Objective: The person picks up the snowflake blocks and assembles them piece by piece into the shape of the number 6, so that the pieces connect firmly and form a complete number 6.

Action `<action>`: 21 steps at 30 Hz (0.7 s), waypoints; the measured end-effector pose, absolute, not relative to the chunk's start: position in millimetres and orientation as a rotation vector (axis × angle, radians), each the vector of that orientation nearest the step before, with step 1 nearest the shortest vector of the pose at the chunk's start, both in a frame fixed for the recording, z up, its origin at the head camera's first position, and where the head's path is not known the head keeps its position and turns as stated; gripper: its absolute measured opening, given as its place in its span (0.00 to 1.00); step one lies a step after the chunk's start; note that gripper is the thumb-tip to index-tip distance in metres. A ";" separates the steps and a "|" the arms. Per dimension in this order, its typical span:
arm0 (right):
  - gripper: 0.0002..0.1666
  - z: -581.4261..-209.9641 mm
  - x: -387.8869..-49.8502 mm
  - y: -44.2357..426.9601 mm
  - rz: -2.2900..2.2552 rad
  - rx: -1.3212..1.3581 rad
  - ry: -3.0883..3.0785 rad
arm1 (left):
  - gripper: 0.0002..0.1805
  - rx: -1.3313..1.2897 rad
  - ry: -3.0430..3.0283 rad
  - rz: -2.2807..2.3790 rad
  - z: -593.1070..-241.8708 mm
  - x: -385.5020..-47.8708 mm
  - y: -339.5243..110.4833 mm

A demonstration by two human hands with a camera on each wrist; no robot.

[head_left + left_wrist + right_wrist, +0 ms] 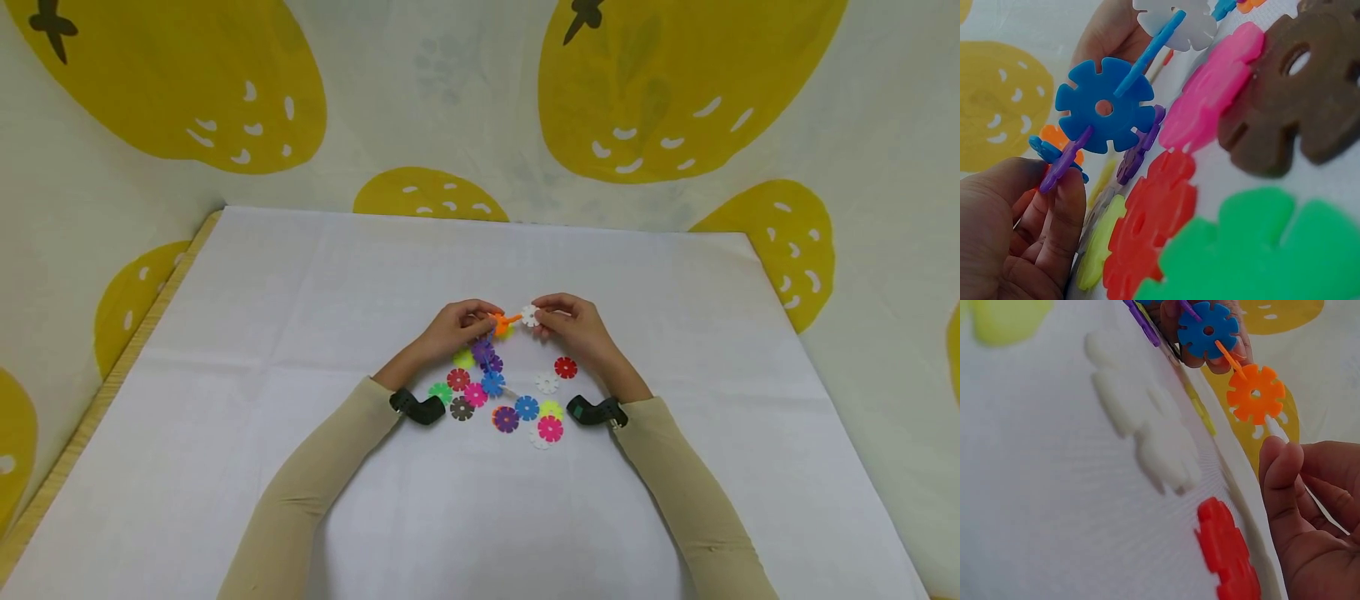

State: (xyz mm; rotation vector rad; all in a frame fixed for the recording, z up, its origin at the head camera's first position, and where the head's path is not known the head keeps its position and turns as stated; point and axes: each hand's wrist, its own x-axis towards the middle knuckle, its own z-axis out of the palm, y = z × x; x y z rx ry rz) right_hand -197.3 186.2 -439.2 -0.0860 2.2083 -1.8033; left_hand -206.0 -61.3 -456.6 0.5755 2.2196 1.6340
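Observation:
Thin notched plastic discs are joined into a chain. In the left wrist view my left hand point(1029, 231) pinches a purple disc point(1067, 160) of it, which sits against a flat-facing blue disc point(1088, 94). At the chain's far end hangs an orange disc point(1267, 384). My right hand point(1319, 506) pinches a white disc point(1277, 429) between thumb and fingers, its edge at the orange disc's lower rim; how deep it sits in the slot I cannot tell. From the head, the left hand point(459, 327) and right hand point(576, 323) are raised close together.
Loose discs lie below the hands on the white-covered table point(262, 433): a red one point(566, 367), a brown one point(462, 408), a green one point(439, 393), a pink one point(551, 429) and several others. A patterned cloth point(450, 100) hangs behind the table.

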 end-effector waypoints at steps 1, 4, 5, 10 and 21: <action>0.21 -439.5 -197.4 186.2 -1.800 -0.083 2.212 | 0.15 0.575 2.221 1.632 -457.1 -206.4 -61.4; 0.20 -441.1 -198.1 186.0 -1.798 -0.068 2.230 | 0.15 0.583 2.218 1.628 -457.2 -206.4 -61.7; 0.20 -441.6 -198.2 185.9 -1.801 -0.062 2.236 | 0.15 0.587 2.217 1.627 -457.3 -206.4 -61.6; 0.19 -443.0 -197.7 185.9 -1.814 -0.045 2.273 | 0.15 0.597 2.213 1.627 -458.6 -207.0 -61.3; 0.19 -443.3 -198.1 185.7 -1.860 -0.013 2.180 | 0.16 0.606 2.222 1.617 -460.5 -207.5 -62.4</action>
